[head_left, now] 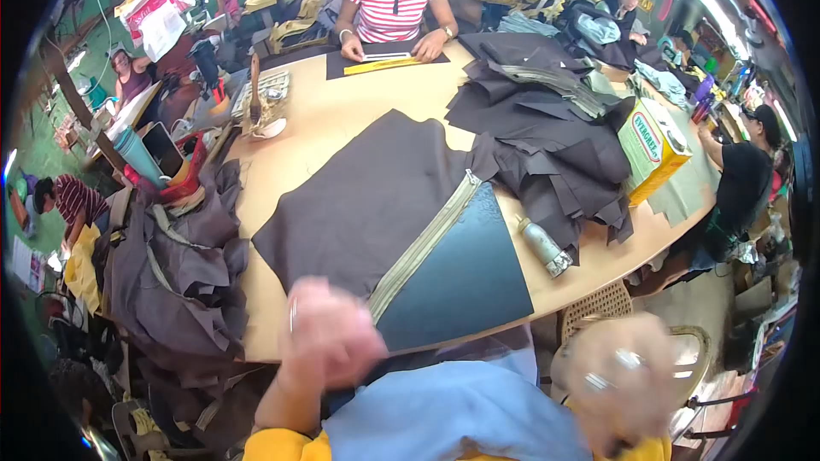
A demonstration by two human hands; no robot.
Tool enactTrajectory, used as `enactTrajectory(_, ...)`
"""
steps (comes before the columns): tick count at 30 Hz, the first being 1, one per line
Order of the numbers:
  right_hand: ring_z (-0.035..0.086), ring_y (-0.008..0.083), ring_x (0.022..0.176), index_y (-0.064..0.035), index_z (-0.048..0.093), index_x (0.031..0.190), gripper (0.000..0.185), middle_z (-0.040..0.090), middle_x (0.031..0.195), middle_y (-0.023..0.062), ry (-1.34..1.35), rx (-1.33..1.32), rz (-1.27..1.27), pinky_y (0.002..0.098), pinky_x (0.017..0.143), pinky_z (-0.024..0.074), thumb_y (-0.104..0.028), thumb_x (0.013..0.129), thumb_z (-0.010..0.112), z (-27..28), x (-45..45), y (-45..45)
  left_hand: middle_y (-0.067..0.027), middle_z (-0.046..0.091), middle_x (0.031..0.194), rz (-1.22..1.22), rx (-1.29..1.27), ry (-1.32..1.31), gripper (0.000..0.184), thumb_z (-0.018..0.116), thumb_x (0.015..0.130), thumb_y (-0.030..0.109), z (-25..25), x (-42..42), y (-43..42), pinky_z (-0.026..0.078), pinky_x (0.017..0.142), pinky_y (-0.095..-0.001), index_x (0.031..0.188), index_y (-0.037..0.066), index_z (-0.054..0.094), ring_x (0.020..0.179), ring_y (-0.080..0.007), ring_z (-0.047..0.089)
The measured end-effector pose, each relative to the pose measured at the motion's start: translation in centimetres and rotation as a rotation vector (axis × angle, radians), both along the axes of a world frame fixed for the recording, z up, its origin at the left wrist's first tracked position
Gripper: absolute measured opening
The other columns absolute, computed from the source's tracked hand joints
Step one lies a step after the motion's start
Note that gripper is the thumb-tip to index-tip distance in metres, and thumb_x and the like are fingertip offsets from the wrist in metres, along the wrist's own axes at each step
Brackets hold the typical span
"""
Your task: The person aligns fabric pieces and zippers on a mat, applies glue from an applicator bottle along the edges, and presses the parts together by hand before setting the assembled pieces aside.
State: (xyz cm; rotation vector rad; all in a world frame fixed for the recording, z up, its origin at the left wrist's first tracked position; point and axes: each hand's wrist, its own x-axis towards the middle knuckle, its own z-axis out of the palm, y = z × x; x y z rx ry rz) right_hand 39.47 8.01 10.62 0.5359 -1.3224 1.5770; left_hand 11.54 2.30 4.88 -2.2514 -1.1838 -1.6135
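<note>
Dark brown fabric (367, 179) lies on the wooden table, with an olive zipper strip (427, 243) running diagonally along its edge. Beside the strip is a dark, smooth triangular panel (465, 277). My left hand (329, 333) is raised over the near table edge by the lower end of the strip; it is blurred, and its fingers cannot be made out clearly. My right hand (619, 376) is off the table's near right edge, also smeared by motion, with small shiny spots on it. Whether either hand holds anything cannot be told.
Brown fabric piles (555, 137) lie at the right, near a yellow-green box (653, 149) and a silver bottle (544, 248). More fabric (171, 273) hangs at the left edge. Across the table (307, 128), a person in stripes (395, 4) touches a yellow ruler (380, 66). A brush (255, 98) stands left.
</note>
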Motion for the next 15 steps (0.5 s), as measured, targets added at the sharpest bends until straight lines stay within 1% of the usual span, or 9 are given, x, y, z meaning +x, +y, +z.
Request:
enactTrajectory(2,0.066,0.0212,0.082,-0.0059,0.071,0.09,0.024,0.069,0.091,0.008,-0.114,-0.111,0.069,0.0316,0.072,0.0542,0.002,0.074,0.085,-1.9,-2.2,0.0,0.0112,0.062,0.099,-0.052,0.198,0.193,0.035,0.087,0.073,0.037,2.7,1.7,-4.2,0.042,0.085,-0.0369,0.102,0.036,0.069,0.085,-0.0098,0.059)
enactTrajectory(3,0.066,0.0216,0.081,-0.0056,0.071,0.089,0.024,0.069,0.09,0.0084,-0.199,-0.103,0.034,0.0317,0.071,0.0545,0.003,0.073,0.086,-2.0,-3.2,-0.2,0.0107,0.057,0.096,-0.055,0.279,0.228,0.046,0.089,0.064,0.041,3.6,2.5,-4.5,0.033,0.076,-0.0345,0.106,0.036,0.068,0.068,-0.009,0.054)
enactTrajectory(5,0.066,0.0191,0.085,-0.0056,0.068,0.091,0.026,0.068,0.093,0.0075,-0.358,0.0,-0.087,0.0293,0.071,0.0524,0.004,0.074,0.085,-1.8,-5.1,-0.7,0.0106,0.057,0.099,0.043,0.237,0.308,0.038,0.084,0.069,0.035,3.9,2.2,-5.0,0.033,0.076,-0.0334,0.105,0.033,0.071,0.069,-0.0081,0.054)
enactTrajectory(6,0.067,0.0205,0.083,-0.0045,0.068,0.09,0.025,0.068,0.093,0.0105,-0.36,0.022,-0.118,0.0303,0.071,0.054,0.006,0.075,0.084,-1.7,-5.8,-0.9,0.0079,0.059,0.098,0.017,0.136,0.345,0.031,0.08,0.072,0.027,4.8,1.9,-5.3,0.034,0.073,-0.0326,0.103,0.026,0.072,0.069,-0.0089,0.055)
enactTrajectory(7,0.068,0.0219,0.081,-0.0034,0.068,0.09,0.024,0.069,0.093,0.0135,-0.361,0.046,-0.155,0.0313,0.071,0.0555,0.008,0.075,0.083,-1.6,-6.2,-1.0,0.007,0.059,0.098,0.028,0.16,0.353,0.03,0.079,0.072,0.026,4.8,1.7,-5.3,0.034,0.072,-0.032,0.101,0.024,0.072,0.068,-0.0092,0.055)
enactTrajectory(10,0.068,0.0211,0.085,-0.004,0.068,0.091,0.023,0.069,0.096,0.0137,-0.365,0.06,-0.189,0.0301,0.073,0.0545,0.004,0.077,0.083,-1.8,-7.2,-1.5,0.0025,0.061,0.095,0.019,0.245,0.356,0.029,0.078,0.071,0.023,4.3,1.1,-5.2,0.037,0.07,-0.03,0.099,0.016,0.073,0.066,-0.0102,0.058)
enactTrajectory(13,0.069,0.0217,0.088,-0.004,0.067,0.094,0.025,0.069,0.1,0.0139,-0.294,0.025,-0.088,0.03,0.076,0.0547,0.0,0.077,0.085,-2.1,-8.0,-1.9,-0.0011,0.063,0.098,0.003,0.212,0.289,0.024,0.076,0.077,0.024,3.6,0.7,-6.5,0.043,0.075,-0.0304,0.099,0.014,0.072,0.075,-0.0143,0.062)
enactTrajectory(14,0.069,0.0242,0.093,-0.0039,0.067,0.097,0.026,0.07,0.104,0.0143,-0.267,0.035,-0.078,0.0318,0.079,0.0552,-0.005,0.079,0.085,-2.2,-7.8,-2.1,-0.0138,0.069,0.086,-0.146,0.216,0.281,0.041,0.082,0.075,0.004,5.5,0.7,-6.2,0.053,0.054,-0.0367,0.113,-0.002,0.066,0.063,-0.0274,0.065)
enactTrajectory(15,0.069,0.0247,0.093,-0.0037,0.067,0.098,0.026,0.07,0.105,0.0145,-0.288,0.061,-0.122,0.0324,0.08,0.0553,-0.006,0.08,0.085,-2.3,-7.4,-1.9,-0.0133,0.067,0.085,-0.26,0.293,0.205,0.016,0.08,0.07,0.003,5.4,-0.2,-5.9,0.047,0.05,-0.0322,0.081,0.001,0.069,0.063,-0.0255,0.064)
